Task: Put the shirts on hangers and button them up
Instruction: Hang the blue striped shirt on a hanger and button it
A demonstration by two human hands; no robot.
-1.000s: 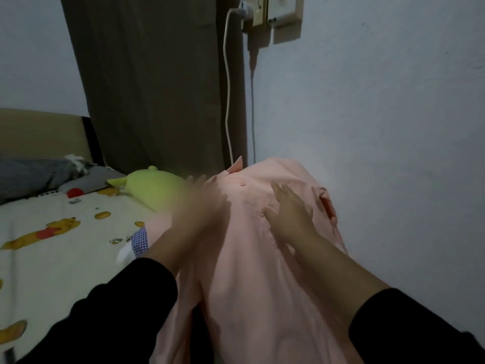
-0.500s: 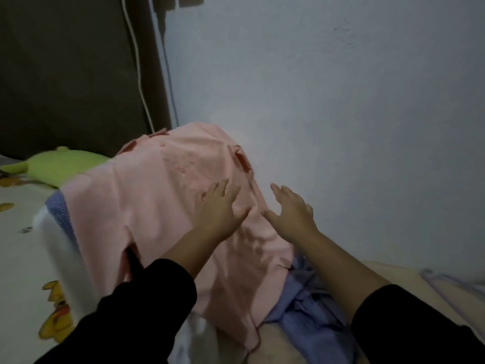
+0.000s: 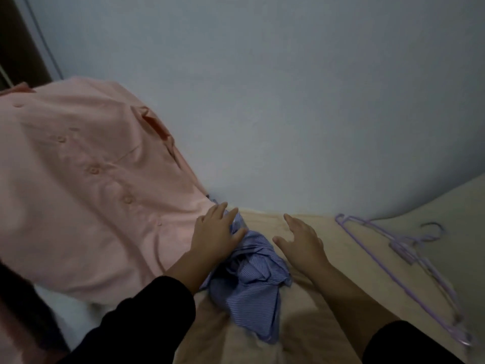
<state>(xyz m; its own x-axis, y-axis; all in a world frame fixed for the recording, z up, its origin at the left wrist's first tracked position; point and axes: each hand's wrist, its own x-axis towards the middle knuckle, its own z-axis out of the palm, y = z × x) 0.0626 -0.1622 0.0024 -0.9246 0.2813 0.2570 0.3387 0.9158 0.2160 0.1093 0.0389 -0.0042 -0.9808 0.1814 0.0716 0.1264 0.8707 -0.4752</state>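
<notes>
A buttoned pink shirt (image 3: 86, 179) lies draped over a pile at the left. A crumpled blue striped shirt (image 3: 252, 282) lies on the beige bedding in the middle. My left hand (image 3: 214, 235) rests on the upper edge of the blue shirt, fingers straight. Just right of the blue shirt, my right hand (image 3: 301, 243) hovers with spread fingers and holds nothing. A purple hanger (image 3: 401, 266) lies flat on the bed at the right.
A pale wall (image 3: 288, 101) stands close behind the bed. Beige bedding (image 3: 328, 324) covers the surface under my hands. A dark door frame (image 3: 15, 48) shows at the top left.
My view has swung right and down. Both hands left the pink shirt and moved down to the blue striped shirt; the purple hanger has come into view.
</notes>
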